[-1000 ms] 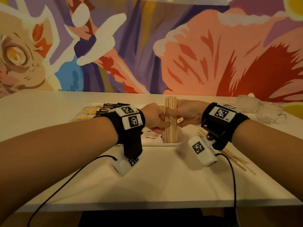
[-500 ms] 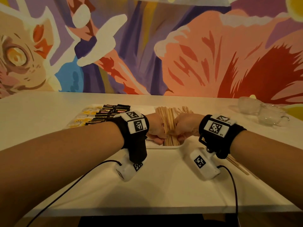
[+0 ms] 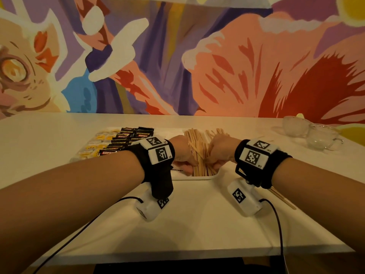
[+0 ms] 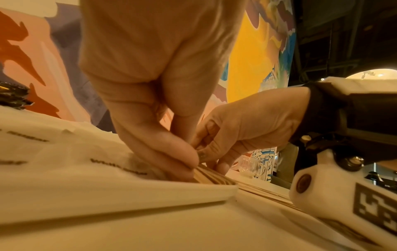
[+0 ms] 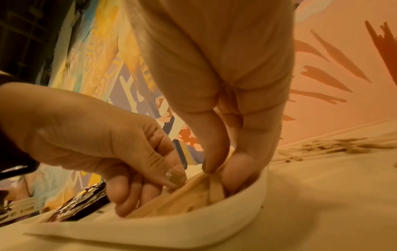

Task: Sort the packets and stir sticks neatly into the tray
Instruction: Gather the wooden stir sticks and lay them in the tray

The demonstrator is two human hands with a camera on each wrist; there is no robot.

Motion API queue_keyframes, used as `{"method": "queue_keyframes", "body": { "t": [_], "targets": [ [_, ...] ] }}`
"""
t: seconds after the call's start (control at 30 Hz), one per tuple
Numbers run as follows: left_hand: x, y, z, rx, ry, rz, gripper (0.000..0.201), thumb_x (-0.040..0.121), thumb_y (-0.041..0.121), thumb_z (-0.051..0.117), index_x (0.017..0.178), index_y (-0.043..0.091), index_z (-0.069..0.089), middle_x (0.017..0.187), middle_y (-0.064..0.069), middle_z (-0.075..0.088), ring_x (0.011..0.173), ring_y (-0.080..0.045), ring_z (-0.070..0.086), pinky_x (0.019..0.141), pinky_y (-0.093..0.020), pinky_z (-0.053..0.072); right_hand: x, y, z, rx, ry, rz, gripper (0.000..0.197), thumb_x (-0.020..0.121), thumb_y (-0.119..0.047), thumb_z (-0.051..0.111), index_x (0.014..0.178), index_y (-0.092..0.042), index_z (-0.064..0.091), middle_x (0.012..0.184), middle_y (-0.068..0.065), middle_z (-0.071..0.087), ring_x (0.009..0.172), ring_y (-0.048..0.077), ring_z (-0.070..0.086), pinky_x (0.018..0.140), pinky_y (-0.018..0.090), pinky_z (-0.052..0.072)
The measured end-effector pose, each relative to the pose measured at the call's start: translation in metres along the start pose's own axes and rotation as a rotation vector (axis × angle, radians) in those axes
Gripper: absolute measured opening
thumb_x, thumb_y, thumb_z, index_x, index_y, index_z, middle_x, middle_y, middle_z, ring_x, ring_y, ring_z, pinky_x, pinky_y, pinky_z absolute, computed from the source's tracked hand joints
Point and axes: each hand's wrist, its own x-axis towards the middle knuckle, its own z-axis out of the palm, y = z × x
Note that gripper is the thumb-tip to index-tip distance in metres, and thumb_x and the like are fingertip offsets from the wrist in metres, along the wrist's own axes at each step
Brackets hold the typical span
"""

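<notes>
Both hands press into the stir sticks [image 3: 199, 155] in the tray [image 3: 215, 176] – left hand [image 3: 182, 153] and right hand [image 3: 220, 151] each pinching the bundle.

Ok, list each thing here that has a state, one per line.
Stir sticks: lying flat in the tray's right section, both hands on them.
Tray: on the table, partly filled.
Dark packets: rowed in tray.
Left hand: pinching sticks.
Right hand: pinching sticks.
Loose sticks: on table, outside tray.
Glass cups: upright, empty.

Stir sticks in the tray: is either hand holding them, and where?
Both. The left hand and right hand pinch the stir sticks near their near ends, inside the tray.
</notes>
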Motion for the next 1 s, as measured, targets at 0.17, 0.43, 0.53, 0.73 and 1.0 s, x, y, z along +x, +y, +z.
{"method": "queue_keyframes", "body": {
  "t": [0.17, 0.43, 0.53, 0.73, 1.0],
  "targets": [
    [0.0039, -0.0031, -0.0001, -0.066, 0.032, 0.014, 0.013, 0.084, 0.012, 0.070, 0.087, 0.001, 0.063, 0.078, -0.014, 0.071, 0.067, -0.021, 0.067, 0.080, -0.035, 0.058, 0.0034, 0.0001, -0.0051, -0.034, 0.104, -0.019, 0.025, 0.083, 0.003, 0.060, 0.108, 0.006, 0.062, 0.081, 0.012, 0.065, 0.070, 0.022, 0.066, 0.071, 0.030, 0.059],
    [0.0051, -0.0001, -0.0010, -0.104, 0.008, 0.032, 0.019, 0.087, 0.007, 0.065, 0.074, 0.008, 0.051, 0.062, -0.006, 0.061, 0.057, -0.015, 0.063, 0.050, -0.021, 0.054, 0.0036, 0.0022, -0.0051, 0.055, 0.029, 0.018, 0.022, 0.080, -0.004, 0.070, 0.102, -0.001, 0.065, 0.091, 0.015, 0.069, 0.077, 0.023, 0.068, 0.075, 0.033, 0.059],
    [0.0061, 0.0000, 0.0000, -0.105, -0.025, 0.016, 0.018, 0.084, 0.006, 0.069, 0.077, 0.006, 0.053, 0.049, -0.008, 0.063, 0.053, -0.018, 0.065, 0.058, -0.028, 0.059, 0.0000, 0.0001, -0.0024, 0.040, -0.016, -0.001, 0.021, 0.075, -0.001, 0.074, 0.094, -0.003, 0.065, 0.083, 0.011, 0.065, 0.069, 0.021, 0.063, 0.066, 0.026, 0.056],
    [0.0028, 0.0003, -0.0024, -0.122, -0.045, -0.037, 0.017, 0.081, 0.005, 0.072, 0.085, 0.002, 0.055, 0.050, -0.013, 0.064, 0.040, -0.019, 0.064, 0.040, -0.023, 0.053, 0.0025, 0.0001, -0.0045, 0.062, 0.001, -0.015, 0.016, 0.078, 0.007, 0.067, 0.091, -0.001, 0.065, 0.075, 0.013, 0.061, 0.061, 0.020, 0.060, 0.069, 0.029, 0.056],
    [0.0060, -0.0007, -0.0015, -0.143, -0.056, -0.051, 0.017, 0.083, 0.007, 0.070, 0.089, 0.001, 0.055, 0.052, -0.012, 0.066, 0.045, -0.018, 0.066, 0.052, -0.027, 0.057, 0.0007, 0.0045, -0.0095, 0.209, 0.009, -0.009, 0.010, 0.082, 0.004, 0.063, 0.092, 0.002, 0.063, 0.081, 0.015, 0.064, 0.063, 0.018, 0.064, 0.067, 0.025, 0.058]
  ]
}}
